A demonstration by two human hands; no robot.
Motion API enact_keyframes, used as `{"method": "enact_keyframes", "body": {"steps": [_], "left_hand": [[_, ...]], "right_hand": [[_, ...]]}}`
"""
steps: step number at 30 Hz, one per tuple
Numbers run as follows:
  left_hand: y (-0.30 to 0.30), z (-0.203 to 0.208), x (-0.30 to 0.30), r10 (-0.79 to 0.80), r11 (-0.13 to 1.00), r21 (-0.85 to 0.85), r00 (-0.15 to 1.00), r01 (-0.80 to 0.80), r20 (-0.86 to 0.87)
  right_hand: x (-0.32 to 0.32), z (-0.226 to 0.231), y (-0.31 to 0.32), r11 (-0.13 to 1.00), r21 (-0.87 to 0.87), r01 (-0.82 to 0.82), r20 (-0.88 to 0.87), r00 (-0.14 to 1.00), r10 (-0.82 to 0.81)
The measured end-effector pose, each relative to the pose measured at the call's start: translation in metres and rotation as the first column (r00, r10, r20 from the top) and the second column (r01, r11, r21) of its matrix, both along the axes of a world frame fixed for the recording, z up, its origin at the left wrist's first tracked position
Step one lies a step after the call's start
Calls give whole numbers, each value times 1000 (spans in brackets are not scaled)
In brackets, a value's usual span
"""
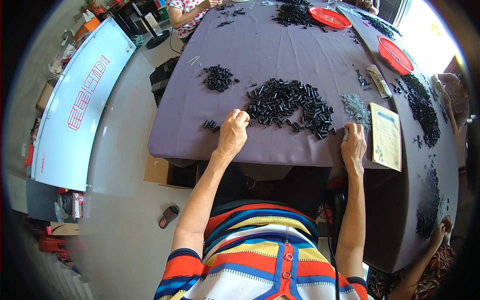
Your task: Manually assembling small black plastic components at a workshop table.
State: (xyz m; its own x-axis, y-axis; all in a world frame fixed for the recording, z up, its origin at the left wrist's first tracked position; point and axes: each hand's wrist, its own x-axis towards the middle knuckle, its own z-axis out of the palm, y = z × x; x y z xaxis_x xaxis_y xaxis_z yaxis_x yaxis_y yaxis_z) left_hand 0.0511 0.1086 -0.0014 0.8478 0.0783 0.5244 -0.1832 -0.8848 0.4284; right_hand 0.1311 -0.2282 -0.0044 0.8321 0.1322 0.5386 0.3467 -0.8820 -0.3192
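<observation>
My left hand (233, 133) is closed, fingers curled together, at the left edge of a large heap of short black cylinders (280, 100). What it holds, if anything, is hidden. To its left lies a small row of black cylinders (210, 125), and beyond that a smaller heap of them (218, 78). My right hand (354, 146), also closed, rests by the table's near edge with a greyish covering on one finger. I cannot make out what its fingers hold. Just past it is a pile of small clear pieces (356, 107).
A yellowish packet (385, 136) lies right of my right hand, with a long narrow box (379, 81) behind it. Red trays (329, 18) and more black heaps (424, 107) sit farther off. Other people work at the far left and lower right (440, 232).
</observation>
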Motion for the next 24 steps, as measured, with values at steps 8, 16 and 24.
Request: {"method": "enact_keyframes", "body": {"steps": [8,16,24], "left_hand": [[-32,16,-28,-101,697,-716,993,28,-60],[-74,20,-45,-311,439,-892,950,106,-40],[-86,22,-54,-374,582,-789,927,199,-42]], "right_hand": [[-7,18,11,837,516,-183,-98,958,270],[-66,52,82,550,750,-366,-174,694,699],[-79,59,92,606,639,-475,-277,593,756]]}}
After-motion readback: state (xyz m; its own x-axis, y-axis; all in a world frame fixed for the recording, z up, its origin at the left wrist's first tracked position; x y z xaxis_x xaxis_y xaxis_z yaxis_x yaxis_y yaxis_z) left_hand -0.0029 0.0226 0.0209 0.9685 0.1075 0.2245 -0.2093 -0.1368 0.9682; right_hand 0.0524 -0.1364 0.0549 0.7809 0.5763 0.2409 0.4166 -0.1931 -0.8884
